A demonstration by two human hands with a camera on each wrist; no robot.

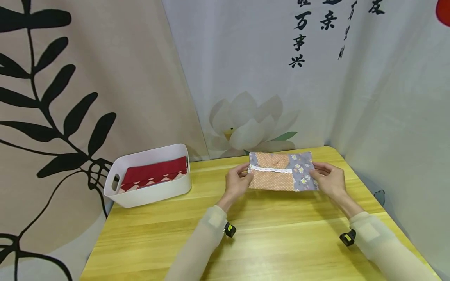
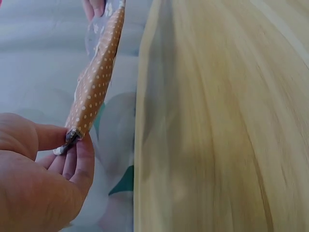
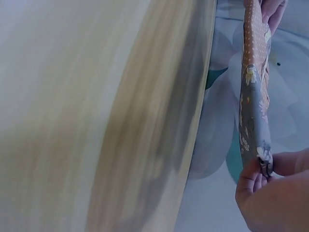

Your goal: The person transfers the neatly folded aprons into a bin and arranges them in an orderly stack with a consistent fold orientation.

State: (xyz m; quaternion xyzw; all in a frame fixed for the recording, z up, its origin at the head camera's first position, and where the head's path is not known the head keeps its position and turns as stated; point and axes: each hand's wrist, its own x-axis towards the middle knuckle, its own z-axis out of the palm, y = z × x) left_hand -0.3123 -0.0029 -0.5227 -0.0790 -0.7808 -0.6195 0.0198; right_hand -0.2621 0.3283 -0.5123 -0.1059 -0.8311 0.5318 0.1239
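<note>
Between my two hands a folded patchwork cloth (image 1: 275,177) is held up over the back of the table. It has orange polka-dot panels, grey-blue daisy panels and a white lace strip. My left hand (image 1: 238,181) pinches its left end, thumb on the near face. At the right end, my right hand (image 1: 328,178) grips the daisy part the same way. The left wrist view has the cloth (image 2: 96,87) nearly edge-on, its end between thumb and fingers. From the right wrist, the cloth's daisy end (image 3: 253,121) shows several layers at the pinch.
A white plastic bin (image 1: 154,194) stands at the table's back left, with a folded red cloth (image 1: 154,171) with pale triangles inside. The wooden table (image 1: 277,242) reaches back to a printed curtain (image 1: 253,78) with a lotus and dark characters.
</note>
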